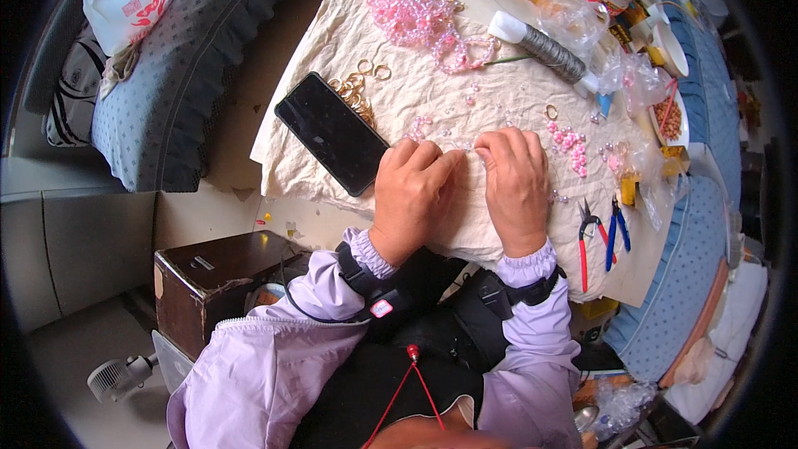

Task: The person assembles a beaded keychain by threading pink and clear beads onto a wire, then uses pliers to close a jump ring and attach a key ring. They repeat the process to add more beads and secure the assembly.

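My left hand (410, 193) and my right hand (515, 183) rest side by side on a crumpled beige cloth (432, 83), fingertips meeting over small clear and pink beads. What they pinch is too small to make out. A black phone (331, 132) lies just left of my left hand. Loose pink beads (569, 145) lie to the right of my right hand. A pile of strung pink beads (416, 17) lies at the cloth's far side, with gold rings (359, 87) beside the phone.
Red-handled pliers (586, 241) and blue-handled pliers (618, 229) lie at the right. A spool of grey wire (544, 48), plastic bags and small dishes crowd the far right. A blue cushioned seat (183, 41) with a white bag stands left; a dark wooden box (212, 278) sits below.
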A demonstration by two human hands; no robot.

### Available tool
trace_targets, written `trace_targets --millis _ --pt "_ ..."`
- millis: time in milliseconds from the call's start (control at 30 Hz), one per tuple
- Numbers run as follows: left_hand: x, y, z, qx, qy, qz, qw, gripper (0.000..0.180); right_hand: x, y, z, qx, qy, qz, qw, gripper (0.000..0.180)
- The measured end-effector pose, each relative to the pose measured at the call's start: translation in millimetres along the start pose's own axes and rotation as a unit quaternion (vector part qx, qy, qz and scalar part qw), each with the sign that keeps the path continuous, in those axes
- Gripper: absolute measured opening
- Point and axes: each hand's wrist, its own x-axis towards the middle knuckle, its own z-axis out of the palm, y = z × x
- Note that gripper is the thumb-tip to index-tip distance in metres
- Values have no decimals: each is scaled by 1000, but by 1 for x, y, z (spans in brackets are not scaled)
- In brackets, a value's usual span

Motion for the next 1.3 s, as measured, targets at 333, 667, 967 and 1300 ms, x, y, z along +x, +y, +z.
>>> trace_targets --millis 333,667,967,1300 --pt "5 1 5 4 18 -10 1000 18 -3 0 -1 62 -12 21 998 10" --pt "-5 -1 0 -6 23 14 1000 15 -14 -6 -6 148 -13 6 989 14" --pt "-16 2 -13 -32 -9 13 999 20 -35 -17 -8 51 -9 -39 998 21" --pt "-19 -2 -7 0 -16 33 999 21 -63 -36 -2 24 1 -37 999 40"
